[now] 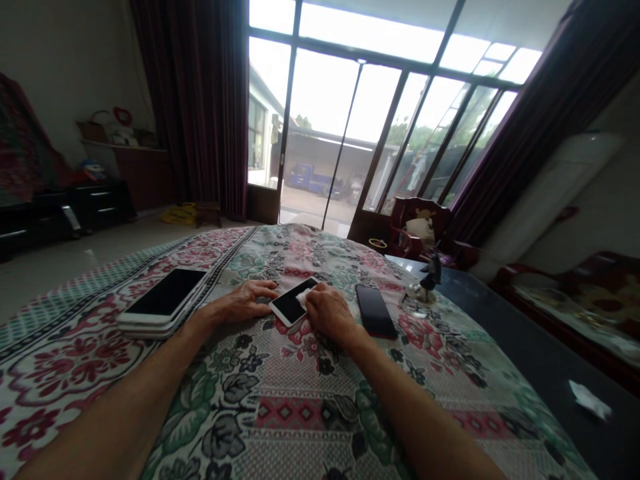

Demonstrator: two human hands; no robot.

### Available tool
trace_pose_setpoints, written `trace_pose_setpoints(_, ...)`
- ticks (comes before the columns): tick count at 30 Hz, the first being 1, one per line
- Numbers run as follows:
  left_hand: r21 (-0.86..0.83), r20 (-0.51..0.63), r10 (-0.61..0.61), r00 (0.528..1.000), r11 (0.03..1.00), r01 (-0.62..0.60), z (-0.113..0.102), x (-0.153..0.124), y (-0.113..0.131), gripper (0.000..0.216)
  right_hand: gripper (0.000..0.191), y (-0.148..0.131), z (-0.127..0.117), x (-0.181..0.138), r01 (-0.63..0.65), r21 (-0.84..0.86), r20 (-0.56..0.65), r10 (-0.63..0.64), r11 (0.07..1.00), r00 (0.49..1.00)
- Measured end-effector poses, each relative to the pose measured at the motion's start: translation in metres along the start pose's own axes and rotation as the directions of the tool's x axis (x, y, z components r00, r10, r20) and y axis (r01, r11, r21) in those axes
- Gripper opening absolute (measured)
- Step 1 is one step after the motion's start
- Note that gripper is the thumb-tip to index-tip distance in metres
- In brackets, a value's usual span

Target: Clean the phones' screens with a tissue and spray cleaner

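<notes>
A white-framed smartphone (293, 303) with a dark screen lies face up on the flowered tablecloth, between my two hands. Pinched in my right hand (331, 312) is a crumpled white tissue (303, 297), pressed against the phone's screen. My left hand (246, 300) rests on the cloth, fingers stretched out and apart, their tips at the phone's left edge. To the right lies a black smartphone (375, 311), face up. Left of my left forearm is a stack of white tablets (165, 295), the top one showing a dark screen.
The patterned tablecloth (290, 373) covers the round table. At its right stand a small dark figurine (431, 275) and a glassy object (419, 303). Beyond is a dark table (500, 327) with a crumpled white tissue (590, 400). A wooden chair (420, 230) stands near the glass doors.
</notes>
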State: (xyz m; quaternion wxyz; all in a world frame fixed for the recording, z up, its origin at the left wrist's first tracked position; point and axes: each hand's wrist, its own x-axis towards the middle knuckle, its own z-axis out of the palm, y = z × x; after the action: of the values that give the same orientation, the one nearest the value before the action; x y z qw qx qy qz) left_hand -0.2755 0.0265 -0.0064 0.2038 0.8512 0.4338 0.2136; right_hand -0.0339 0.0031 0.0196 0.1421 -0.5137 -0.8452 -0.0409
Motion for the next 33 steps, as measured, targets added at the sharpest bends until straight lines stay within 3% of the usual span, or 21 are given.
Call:
trace_pose_setpoints(7,0.017,-0.010,0.014,1.000,1.000,-0.014,0.002,0.002,-0.002,0.032,0.024,-0.038,0.005,-0.004,0.192,0.050,0.013,-0.193,0.980,0.981)
trace_pose_setpoints(10,0.022,-0.022,0.005,1.000,1.000,-0.005,0.001,0.001,0.001,0.031,0.024,-0.028,0.006,0.002,0.136,0.049,0.008,-0.137,0.989,0.991)
trace_pose_setpoints(17,0.024,0.004,-0.028,1.000,0.999,0.028,0.000,0.002,0.006,0.032,0.027,0.008,0.007,0.011,-0.172,-0.054,-0.058,0.168,0.984,0.984)
trace_pose_setpoints(26,0.011,-0.050,0.039,0.998,0.999,-0.038,0.003,0.004,0.003,0.026,0.023,-0.031,0.019,0.008,0.100,0.064,-0.038,-0.097,0.993,0.995)
trace_pose_setpoints(29,0.001,-0.057,0.046,0.997,0.999,-0.046,0.003,0.005,0.004,0.023,0.023,-0.031,0.020,0.012,0.092,0.077,-0.029,-0.090,0.993,0.995)
trace_pose_setpoints(33,0.013,-0.068,-0.020,0.998,1.000,0.021,0.003,0.003,0.007,0.023,0.024,-0.011,0.017,0.016,-0.035,0.053,-0.045,0.037,0.998,0.998)
